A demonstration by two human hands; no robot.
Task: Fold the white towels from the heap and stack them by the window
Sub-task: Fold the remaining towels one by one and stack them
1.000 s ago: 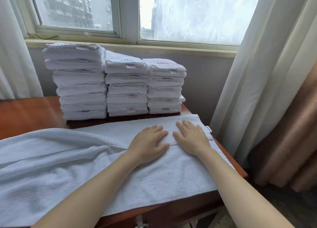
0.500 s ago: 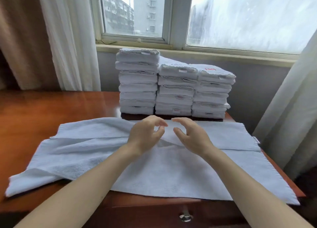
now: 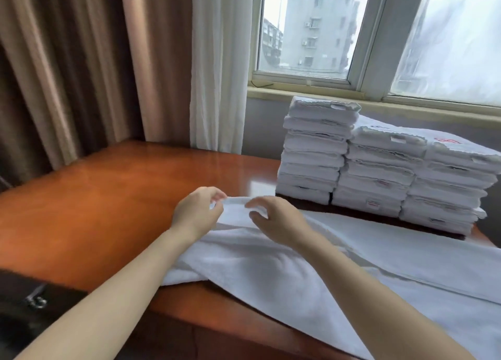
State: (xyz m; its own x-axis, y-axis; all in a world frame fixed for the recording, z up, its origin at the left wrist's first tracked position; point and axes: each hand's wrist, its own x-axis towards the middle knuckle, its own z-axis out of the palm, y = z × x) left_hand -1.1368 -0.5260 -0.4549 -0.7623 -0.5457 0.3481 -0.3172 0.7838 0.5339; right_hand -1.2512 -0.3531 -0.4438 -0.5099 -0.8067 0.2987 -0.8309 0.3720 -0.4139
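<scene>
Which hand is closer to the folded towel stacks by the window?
Right. The right hand pinches the loose towel at its edge, just front-left of the stacks. The left hand pinches the same edge farther left.

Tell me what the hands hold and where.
The left hand and right hand both pinch the spread white terry towel by its short edge at the towel's left end.

Three towel stacks (image 3: 379,175), one spread towel (image 3: 311,273), two hands (image 3: 198,210) (image 3: 276,220)
</scene>
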